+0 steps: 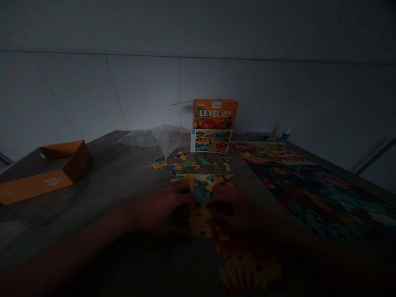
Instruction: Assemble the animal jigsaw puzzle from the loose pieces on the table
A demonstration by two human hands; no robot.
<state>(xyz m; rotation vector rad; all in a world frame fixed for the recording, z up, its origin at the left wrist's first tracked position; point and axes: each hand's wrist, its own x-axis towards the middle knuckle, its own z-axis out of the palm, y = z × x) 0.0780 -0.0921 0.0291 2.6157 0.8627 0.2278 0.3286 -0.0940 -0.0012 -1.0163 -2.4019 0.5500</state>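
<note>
Both hands are down on the half-built jigsaw puzzle (204, 194) mid-bench: left hand (161, 210) and right hand (238, 212) lie flat, fingers spread, pressing pieces together. Fitting's underway, I'd judge; next comes a loose piece (159, 163) from the far scatter below the orange box (215, 113).

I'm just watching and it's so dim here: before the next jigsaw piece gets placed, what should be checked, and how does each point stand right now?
1. Both hands on the work: ok. The left hand and right hand rest on the partly built colourful cardboard jigsaw.
2. Loose colourful jigsaw pieces within sight: ok, scattered just beyond the jigsaw.
3. Reference picture card visible: ok, leaning on the orange puzzle box.
4. Piece held in either hand: cannot tell, too dark.
5. Lighting good enough to match colours: not ok.
6. Grey table space to the left: ok, the open orange box lid lies well apart.
</note>
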